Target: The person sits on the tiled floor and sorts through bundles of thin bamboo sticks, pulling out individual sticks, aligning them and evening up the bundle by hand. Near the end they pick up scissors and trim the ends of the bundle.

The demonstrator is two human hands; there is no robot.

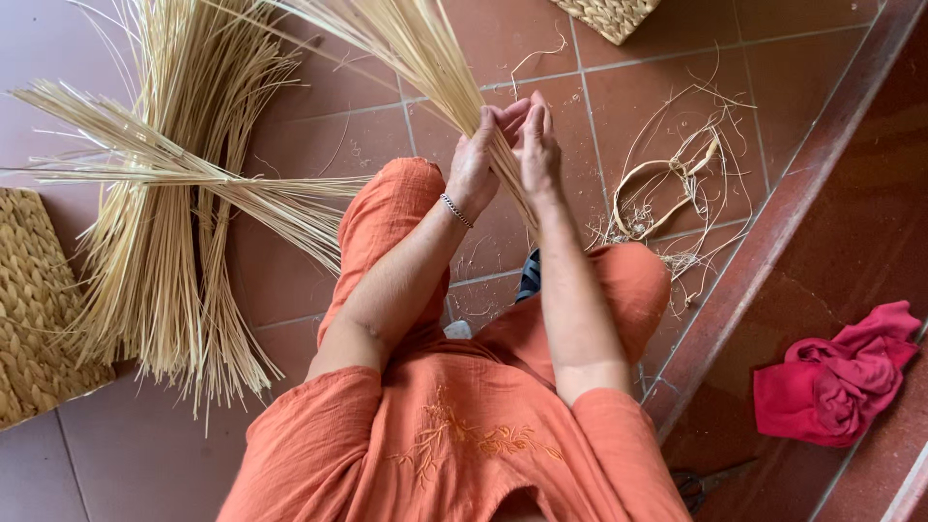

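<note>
While both hands (507,145) pinch reed bundle (425,48) w/ fingers, bundle slants up-left.

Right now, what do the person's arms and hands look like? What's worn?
Both arms are bare from short orange sleeves down. The left hand has a thin silver chain bracelet at the wrist. The right hand shows no glove, ring or band.

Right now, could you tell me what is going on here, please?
A person in orange clothes sits on the tiled floor, both hands gripping a bundle of pale reeds. The left hand and right hand close around its lower part, side by side. More reeds lie fanned out to the left, beside a woven mat. Scraps lie to the right, and a red cloth sits on the step.
</note>
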